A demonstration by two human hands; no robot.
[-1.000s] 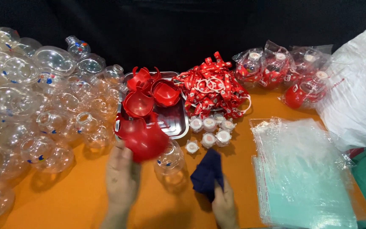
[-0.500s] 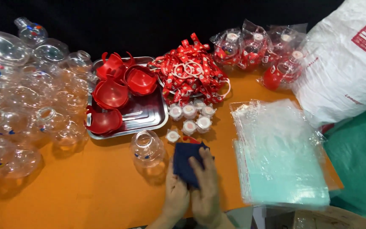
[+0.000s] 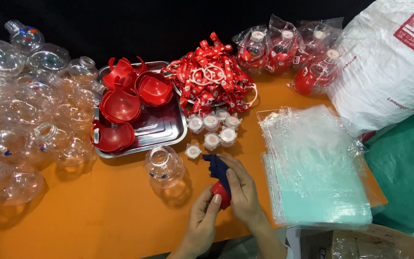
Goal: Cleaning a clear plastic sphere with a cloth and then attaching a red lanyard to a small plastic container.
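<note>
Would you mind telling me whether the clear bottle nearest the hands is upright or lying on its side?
Upright: the clear bottle stands on the orange table with its round open neck facing up, uncapped, just left of both hands.

We see an orange table (image 3: 97, 225). Our hands meet on a dark blue cloth (image 3: 218, 168) and a small red piece (image 3: 222, 193). A silver tray (image 3: 166, 127) holds glossy red bowls (image 3: 119, 104). Upper centre, red ribbons (image 3: 207, 72) carry white print. Clear bottles (image 3: 10, 139) at left show blue and red specks. At right, see-through bags (image 3: 312, 163) look pale green low down, beside a white sack (image 3: 384, 72) and green cloth (image 3: 403, 182).
</note>
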